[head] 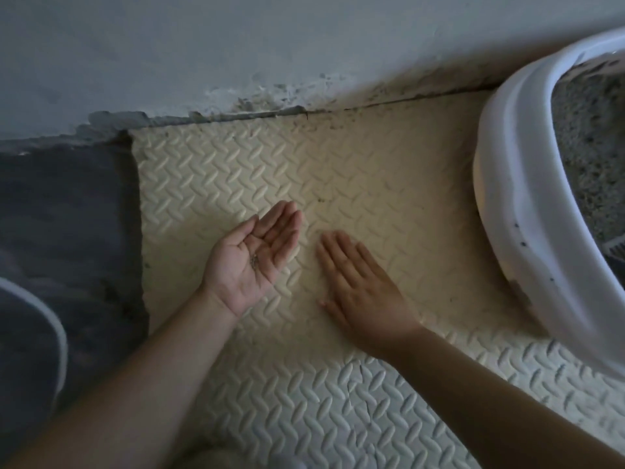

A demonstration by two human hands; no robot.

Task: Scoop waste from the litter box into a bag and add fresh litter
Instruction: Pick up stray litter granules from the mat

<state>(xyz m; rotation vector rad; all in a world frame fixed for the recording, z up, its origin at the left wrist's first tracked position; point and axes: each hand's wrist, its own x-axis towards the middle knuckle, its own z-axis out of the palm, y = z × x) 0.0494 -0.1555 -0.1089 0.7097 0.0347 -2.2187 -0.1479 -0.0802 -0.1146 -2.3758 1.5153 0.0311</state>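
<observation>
Left hand [248,265] palm up, fingers straight and together, a few dark litter grains [254,261] on its palm, right hand [358,292] laid flat, fingers straight, on cream ridged foam floor mat [389,177], white plastic litter box [514,184] of grey litter [592,147] at far right, possibly a grey scoop [614,247] inside, grey wall [236,45] behind.

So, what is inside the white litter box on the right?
Grey speckled litter lies in the litter box. A slotted grey piece, maybe a scoop, shows at the picture's edge. The rest of the box is out of frame, and anything buried under the litter is covered.
</observation>
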